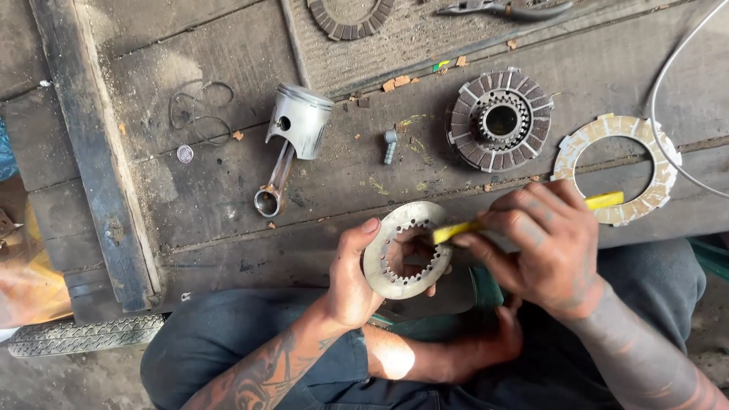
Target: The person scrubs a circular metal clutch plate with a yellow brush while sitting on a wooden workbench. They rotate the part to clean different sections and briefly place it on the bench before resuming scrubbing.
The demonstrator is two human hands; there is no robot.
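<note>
My left hand (353, 277) holds a round steel clutch plate (383, 258) with a toothed inner hole, thumb on its face, over my lap. My right hand (543, 243) grips a yellow stick-like tool (607, 200) whose tip (448, 231) rests against the plate's upper right rim. Both hands are just in front of the wooden bench's near edge.
On the worn wooden bench (190, 190) lie a piston with connecting rod (292, 137), a clutch hub with friction plates (499, 120), a pale friction ring (615, 168), a small metal fitting (390, 144), wire rings (201, 110), another friction ring (351, 19), pliers (505, 9) and a white cable (668, 83). A tyre (83, 334) lies at lower left.
</note>
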